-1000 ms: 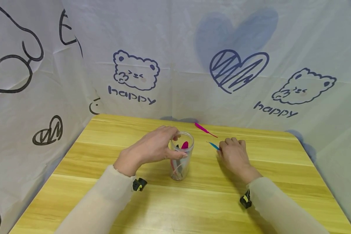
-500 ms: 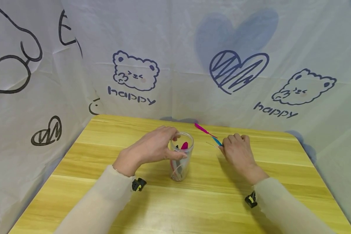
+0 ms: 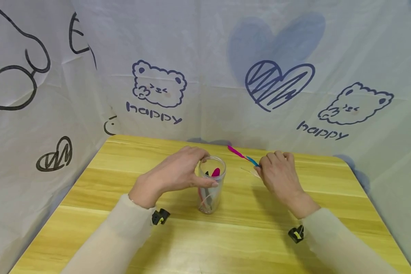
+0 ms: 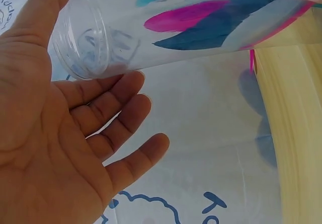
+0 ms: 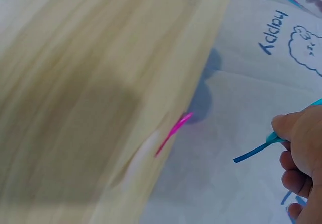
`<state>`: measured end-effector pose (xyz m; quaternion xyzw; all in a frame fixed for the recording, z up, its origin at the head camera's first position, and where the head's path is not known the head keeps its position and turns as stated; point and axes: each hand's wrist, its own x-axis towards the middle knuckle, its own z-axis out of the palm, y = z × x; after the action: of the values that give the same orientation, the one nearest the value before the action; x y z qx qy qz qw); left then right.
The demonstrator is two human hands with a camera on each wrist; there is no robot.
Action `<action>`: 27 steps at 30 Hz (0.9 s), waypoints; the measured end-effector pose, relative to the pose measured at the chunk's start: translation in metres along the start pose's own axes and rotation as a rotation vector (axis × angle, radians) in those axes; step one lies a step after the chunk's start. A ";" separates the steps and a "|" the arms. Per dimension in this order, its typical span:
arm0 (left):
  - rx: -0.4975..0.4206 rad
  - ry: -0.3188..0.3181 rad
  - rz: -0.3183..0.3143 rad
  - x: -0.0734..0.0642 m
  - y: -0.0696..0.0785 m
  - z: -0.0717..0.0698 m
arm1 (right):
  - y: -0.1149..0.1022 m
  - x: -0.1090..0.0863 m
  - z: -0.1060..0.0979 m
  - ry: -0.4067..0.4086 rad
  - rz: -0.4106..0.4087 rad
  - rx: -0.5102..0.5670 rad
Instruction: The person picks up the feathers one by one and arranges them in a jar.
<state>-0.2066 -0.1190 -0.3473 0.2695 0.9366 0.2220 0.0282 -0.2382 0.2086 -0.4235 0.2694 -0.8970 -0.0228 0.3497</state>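
Note:
A clear plastic jar [image 3: 210, 199] stands upright on the table, several feathers inside it; magenta and dark teal [image 4: 206, 32] ones show through its wall. My left hand [image 3: 172, 171] holds the jar near its rim, thumb on the near side and fingers behind. To the right of the jar, my right hand [image 3: 281, 177] pinches a blue feather [image 3: 252, 161] between thumb and fingers. Its bare quill [image 5: 250, 154] sticks out past the thumb in the right wrist view. A magenta feather [image 3: 235, 151] lies near the table's back edge.
On the wooden table [image 3: 205, 243] a pale feather [image 5: 142, 157] lies close to the magenta one. White cloth [image 3: 219, 114] printed with bears and hearts hangs behind the table and along its sides.
My right hand has lifted slightly and moved a little back and right with the blue feather, uncovering part of the pale feather. The left hand and jar stay nearly in place.

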 end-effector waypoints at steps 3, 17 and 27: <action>0.003 0.008 0.009 0.001 0.001 0.000 | -0.002 0.004 -0.006 0.015 0.004 0.012; 0.110 0.043 0.077 0.005 0.004 0.001 | -0.024 0.035 -0.047 0.175 -0.004 0.192; 0.144 0.073 0.125 0.004 0.002 0.001 | -0.065 0.072 -0.085 0.344 -0.037 0.423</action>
<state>-0.2090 -0.1151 -0.3472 0.3206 0.9319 0.1652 -0.0392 -0.1973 0.1295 -0.3301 0.3525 -0.8043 0.2049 0.4323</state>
